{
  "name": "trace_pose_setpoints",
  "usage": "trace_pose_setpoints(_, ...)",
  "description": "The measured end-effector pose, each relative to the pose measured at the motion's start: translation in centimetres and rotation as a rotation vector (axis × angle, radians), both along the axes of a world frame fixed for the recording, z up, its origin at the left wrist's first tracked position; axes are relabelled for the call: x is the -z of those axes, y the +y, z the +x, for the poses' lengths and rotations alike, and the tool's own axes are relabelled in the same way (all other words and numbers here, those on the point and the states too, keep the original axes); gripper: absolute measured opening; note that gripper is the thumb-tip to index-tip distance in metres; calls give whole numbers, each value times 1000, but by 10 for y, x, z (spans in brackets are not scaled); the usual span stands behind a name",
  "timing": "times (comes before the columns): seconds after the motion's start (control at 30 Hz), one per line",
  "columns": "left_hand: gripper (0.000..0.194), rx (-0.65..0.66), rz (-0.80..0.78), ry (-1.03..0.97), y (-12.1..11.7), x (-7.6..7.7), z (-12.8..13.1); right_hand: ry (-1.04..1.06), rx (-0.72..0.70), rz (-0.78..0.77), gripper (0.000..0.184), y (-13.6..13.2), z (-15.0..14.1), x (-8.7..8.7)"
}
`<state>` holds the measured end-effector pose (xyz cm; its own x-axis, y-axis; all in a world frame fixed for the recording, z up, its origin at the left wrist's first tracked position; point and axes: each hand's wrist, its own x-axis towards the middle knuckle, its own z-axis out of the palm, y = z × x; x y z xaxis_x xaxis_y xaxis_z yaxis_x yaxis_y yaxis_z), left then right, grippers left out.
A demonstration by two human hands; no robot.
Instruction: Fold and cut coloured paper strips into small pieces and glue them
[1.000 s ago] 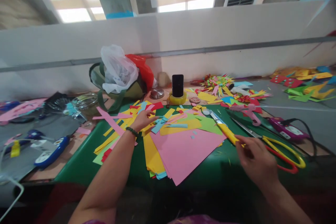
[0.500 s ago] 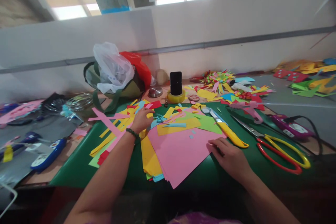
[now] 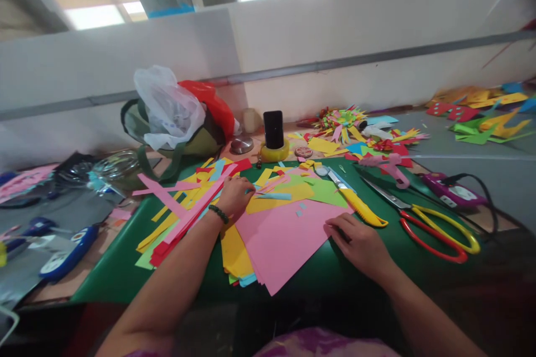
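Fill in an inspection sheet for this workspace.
Surface: green mat, partly paper-covered.
Things: pink sheets between left hand and right hand; cutter and scissors to the right.
Clutter: loose paper strips, heaped left.
Hands: left over paper scraps, right at the sheets' right edge; both grips unclear.
Cables: black cord at purple device; white cable far left.
Surroundings: phone, bag, pale wall behind.

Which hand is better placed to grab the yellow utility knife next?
Probably the right hand: it is just beside the yellow utility knife, while the left hand is across the pink paper.
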<state>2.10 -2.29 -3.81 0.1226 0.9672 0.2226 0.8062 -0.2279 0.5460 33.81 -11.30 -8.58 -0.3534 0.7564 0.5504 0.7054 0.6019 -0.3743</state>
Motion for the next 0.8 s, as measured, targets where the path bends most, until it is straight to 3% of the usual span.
trace_pose_setpoints(0.13, 11, -49, -11, -215, 5, -4, -8, -1, 6, -8, 24, 0, 1, 0)
trace_pose_setpoints(0.37, 48, -67, -98, -625, 0, -18, -31, 20, -1, 4, 23, 1, 1, 2)
trace_pose_setpoints(0.57, 37, -41, -252, -927, -6, -25, -28, 20, 0, -5, 23, 1, 1, 1)
trace_pose_setpoints(0.7, 38, -42, -281, -935, -8, -26, -22, 9, 7, -2, 24, 0, 1, 0)
trace_pose_setpoints(0.8, 43, -9, -288, -804, -13, -28, -17, -3, 20, -9, 24, 0, 1, 0)
